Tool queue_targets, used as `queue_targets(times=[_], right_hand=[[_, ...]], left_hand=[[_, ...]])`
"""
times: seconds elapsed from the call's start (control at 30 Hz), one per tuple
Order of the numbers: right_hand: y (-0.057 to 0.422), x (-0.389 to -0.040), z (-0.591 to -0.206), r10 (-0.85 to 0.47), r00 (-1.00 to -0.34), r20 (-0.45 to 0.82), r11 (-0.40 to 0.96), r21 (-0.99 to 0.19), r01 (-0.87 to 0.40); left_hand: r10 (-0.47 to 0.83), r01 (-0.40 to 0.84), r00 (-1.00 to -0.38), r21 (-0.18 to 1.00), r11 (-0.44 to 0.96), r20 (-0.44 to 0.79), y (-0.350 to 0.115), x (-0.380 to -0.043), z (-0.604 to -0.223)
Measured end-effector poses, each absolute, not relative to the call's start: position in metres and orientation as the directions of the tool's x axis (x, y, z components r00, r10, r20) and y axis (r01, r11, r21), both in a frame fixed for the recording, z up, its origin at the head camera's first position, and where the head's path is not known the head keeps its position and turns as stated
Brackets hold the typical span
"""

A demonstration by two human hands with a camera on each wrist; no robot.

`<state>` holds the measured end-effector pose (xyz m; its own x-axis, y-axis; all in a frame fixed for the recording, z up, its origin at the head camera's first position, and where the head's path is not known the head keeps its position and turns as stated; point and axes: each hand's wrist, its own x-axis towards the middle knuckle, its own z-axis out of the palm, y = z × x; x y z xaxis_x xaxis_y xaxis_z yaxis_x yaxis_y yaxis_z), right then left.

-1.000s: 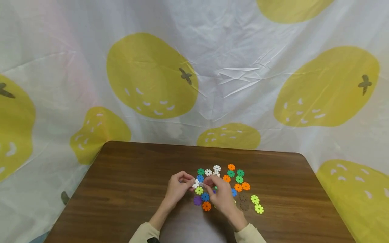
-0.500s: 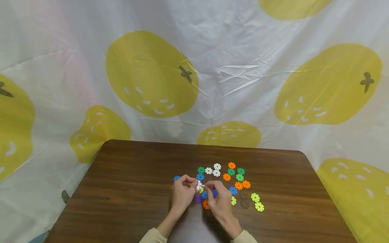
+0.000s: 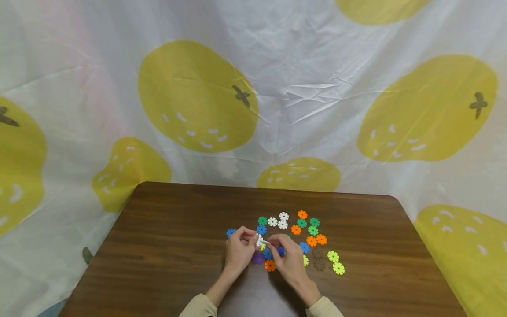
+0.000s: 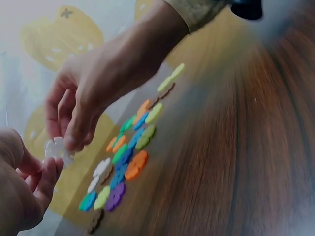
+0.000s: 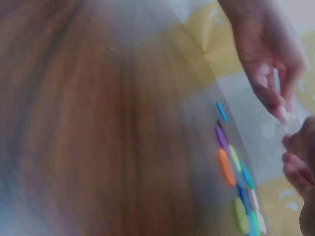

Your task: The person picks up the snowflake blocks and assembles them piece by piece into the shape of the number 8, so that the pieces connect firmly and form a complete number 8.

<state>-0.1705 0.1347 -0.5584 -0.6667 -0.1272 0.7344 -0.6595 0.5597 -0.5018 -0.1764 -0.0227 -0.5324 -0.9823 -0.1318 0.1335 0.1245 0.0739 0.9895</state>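
Just above the scattered discs, my left hand (image 3: 240,251) pinches a white notched flower-shaped disc (image 3: 259,241) between thumb and fingers. My right hand (image 3: 290,259) pinches a second white piece, seen nearly edge-on, against the first one's right side. In the left wrist view the white disc (image 4: 54,148) sits between both hands' fingertips; whether the two pieces interlock I cannot tell. The right wrist view shows the white pieces (image 5: 289,124) only blurred. Below the hands lie a purple disc (image 3: 258,258), an orange disc (image 3: 270,266) and a lime disc, partly covered.
Several loose discs lie on the brown wooden table (image 3: 166,255): white discs (image 3: 283,216) at the back, orange discs (image 3: 317,240) and brown discs (image 3: 318,259) to the right, lime discs (image 3: 336,263) furthest right. A blue disc (image 3: 231,232) lies left. A patterned curtain (image 3: 273,110) hangs behind.
Both hands have come closer together, the left one moving right with the white disc. The blue disc at the left has come into view. Over the last half second little has changed.
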Motion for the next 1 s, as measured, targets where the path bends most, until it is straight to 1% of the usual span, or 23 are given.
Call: queue_targets(times=[0.07, 0.13, 0.27, 0.37, 0.5, 0.6, 0.77, 1.0], right_hand=[[0.141, -0.173, -0.557, -0.178, -0.701, 0.690, 0.580, -0.502, -0.642], [0.147, -0.174, -0.556, -0.209, -0.753, 0.624, 0.614, -0.516, -0.598], [0.157, -0.175, -0.554, -0.222, -0.869, 0.442, 0.728, -0.518, -0.449], [0.162, -0.177, -0.556, -0.228, -0.917, 0.328, 0.783, -0.497, -0.373], [0.164, -0.181, -0.557, -0.221, -0.941, 0.255, 0.810, -0.490, -0.323], [0.164, -0.183, -0.557, -0.214, -0.947, 0.238, 0.822, -0.479, -0.307], [0.163, -0.188, -0.556, -0.212, -0.955, 0.206, 0.819, -0.496, -0.289], [0.163, -0.190, -0.554, -0.221, -0.944, 0.247, 0.775, -0.543, -0.323]], left_hand=[[-0.127, 0.102, -0.986, 0.992, 0.068, 0.110, -0.028, -0.178, -0.534], [-0.132, 0.084, -0.987, 0.996, 0.043, 0.089, -0.033, -0.179, -0.535], [-0.136, 0.049, -0.989, 0.999, 0.005, 0.049, -0.040, -0.179, -0.537], [-0.141, 0.027, -0.990, 1.000, -0.011, 0.025, -0.043, -0.179, -0.537], [-0.129, 0.011, -0.992, 1.000, -0.023, 0.008, -0.044, -0.180, -0.540], [-0.112, 0.002, -0.994, 1.000, -0.025, -0.001, -0.043, -0.180, -0.540], [-0.103, 0.012, -0.995, 0.999, -0.037, 0.009, -0.040, -0.179, -0.535], [-0.088, 0.023, -0.996, 0.999, -0.041, 0.019, -0.034, -0.180, -0.532]])
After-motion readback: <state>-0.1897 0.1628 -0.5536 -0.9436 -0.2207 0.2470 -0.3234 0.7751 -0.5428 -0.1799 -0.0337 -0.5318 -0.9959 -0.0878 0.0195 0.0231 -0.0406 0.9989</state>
